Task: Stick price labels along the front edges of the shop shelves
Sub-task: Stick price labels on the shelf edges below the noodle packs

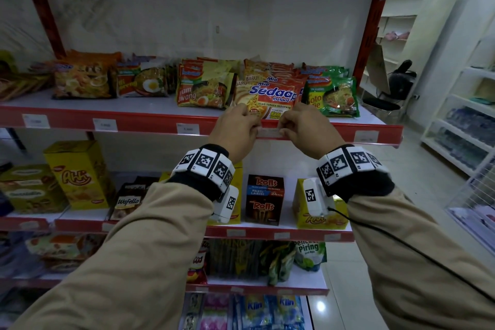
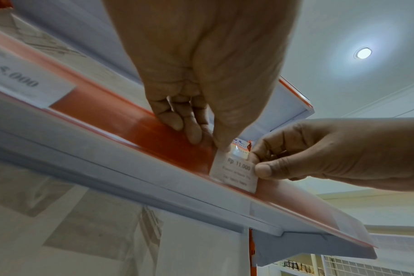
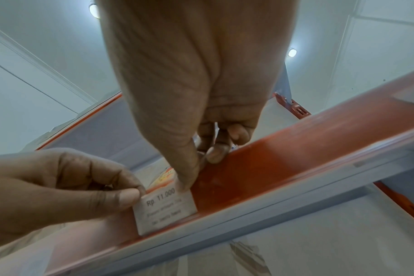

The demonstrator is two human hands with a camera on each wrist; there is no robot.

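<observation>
Hands first: I see my left hand [image 1: 235,128] and right hand [image 1: 305,128] raised together at the red front edge [image 1: 150,122] of the noodle shelf, each pinching one end of a white price label [image 3: 164,209] that reads "Rp. 11.000". In the left wrist view the left thumb lies down over the label's upper left corner with the other fingers [image 2: 177,119] curled against the red strip, while the right hand nips the label's right side between thumb and forefinger. In the right wrist view the mirror of that shows: right thumb on the top right corner, left thumb and forefinger closed on the left end. The label lies flat against the strip, its bottom edge sitting in the lower lip; whether it is fully stuck down I cannot tell from these angles. It sits just below a Sedaap noodle packet [image 1: 270,99]. Other white labels [image 1: 105,125] already line the same edge to the left and right, one reading what looks like "5.000" [image 2: 19,76]. Snack boxes [image 1: 263,198] stand on the shelf below.
</observation>
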